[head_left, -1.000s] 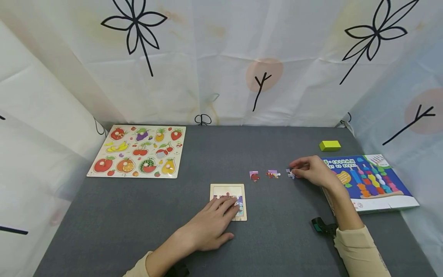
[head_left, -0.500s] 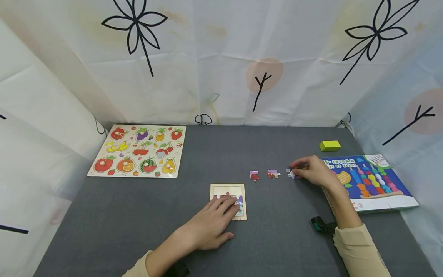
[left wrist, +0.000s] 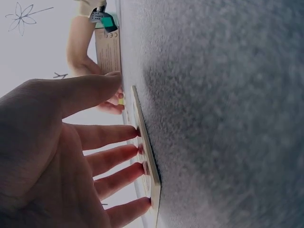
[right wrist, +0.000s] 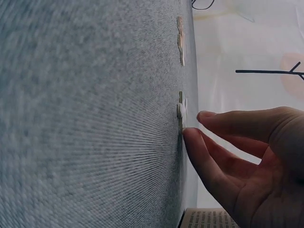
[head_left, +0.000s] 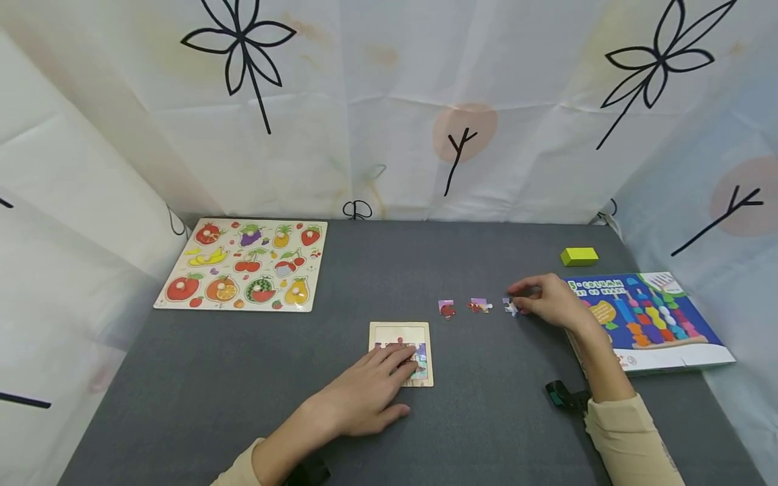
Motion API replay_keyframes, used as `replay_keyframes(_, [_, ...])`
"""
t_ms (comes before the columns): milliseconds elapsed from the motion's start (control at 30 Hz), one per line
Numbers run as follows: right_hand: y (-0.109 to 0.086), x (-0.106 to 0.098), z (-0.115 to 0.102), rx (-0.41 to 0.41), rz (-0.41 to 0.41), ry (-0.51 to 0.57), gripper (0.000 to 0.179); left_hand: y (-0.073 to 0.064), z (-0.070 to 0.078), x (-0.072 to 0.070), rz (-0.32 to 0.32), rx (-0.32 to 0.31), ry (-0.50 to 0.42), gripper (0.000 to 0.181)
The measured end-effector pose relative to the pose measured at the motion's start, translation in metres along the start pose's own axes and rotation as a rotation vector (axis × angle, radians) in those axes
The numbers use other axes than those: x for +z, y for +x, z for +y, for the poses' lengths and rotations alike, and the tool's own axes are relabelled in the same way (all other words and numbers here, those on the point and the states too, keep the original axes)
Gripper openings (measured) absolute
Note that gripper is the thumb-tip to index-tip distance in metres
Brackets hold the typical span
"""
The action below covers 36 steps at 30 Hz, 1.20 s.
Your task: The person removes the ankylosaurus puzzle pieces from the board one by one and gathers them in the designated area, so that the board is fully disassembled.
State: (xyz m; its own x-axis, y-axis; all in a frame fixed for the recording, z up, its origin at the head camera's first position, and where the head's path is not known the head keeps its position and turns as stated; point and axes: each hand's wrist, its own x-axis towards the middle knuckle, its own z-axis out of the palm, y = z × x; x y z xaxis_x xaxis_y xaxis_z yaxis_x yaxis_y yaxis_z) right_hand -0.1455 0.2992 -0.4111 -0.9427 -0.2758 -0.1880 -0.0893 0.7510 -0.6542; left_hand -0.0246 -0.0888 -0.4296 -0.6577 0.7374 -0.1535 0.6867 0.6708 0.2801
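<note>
My left hand [head_left: 367, 395] lies over a small wooden jigsaw tray [head_left: 401, 329], its fairly straight fingers spread and the fingertips resting on it. In the left wrist view those fingertips meet the face of the tray [left wrist: 148, 156], while the thumb stands off it. Part of the picture inside the frame is hidden by the fingers. At the right, my right hand [head_left: 550, 300] is at a jigsaw piece [head_left: 509, 307] on the table. The right wrist view has one fingertip at the edge of this piece [right wrist: 181, 111], with a gap to the other finger.
Two more jigsaw pieces, one with red [head_left: 446, 309] and one purple and yellow [head_left: 479, 306], lie left of the right hand. A blue toy box [head_left: 656, 317] sits under the right forearm's side, a yellow-green block [head_left: 579, 256] behind it. A fruit puzzle board [head_left: 243, 266] lies back left.
Both hands stay nearly where they were, the left on the tray and the right at the jigsaw piece. The view shifts very slightly.
</note>
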Motion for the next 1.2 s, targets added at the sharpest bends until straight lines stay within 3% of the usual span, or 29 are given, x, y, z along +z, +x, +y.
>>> replay_keyframes(233, [0.001, 0.005, -0.004, -0.033, -0.006, 0.057, 0.029, -0.002, 0.000, 0.002, 0.029, 0.031, 0.013, 0.063])
replay_keyframes(500, [0.004, 0.024, -0.023, -0.164, -0.116, 0.268, 0.027, -0.012, 0.008, 0.001, 0.027, 0.042, 0.020, 0.065])
replay_keyframes(700, [0.010, 0.037, -0.036, -0.191, -0.164, 0.320, 0.027, -0.018, 0.011, 0.007, 0.057, 0.050, 0.084, 0.066])
replay_keyframes(967, [0.018, 0.063, -0.059, -0.268, -0.258, 0.388, 0.027, -0.025, 0.016, 0.009, -0.021, -0.007, 0.058, 0.077])
replay_keyframes(1200, [0.024, 0.087, -0.088, -0.321, -0.396, 0.398, 0.028, -0.027, 0.023, 0.012, -0.030, -0.061, 0.091, 0.087])
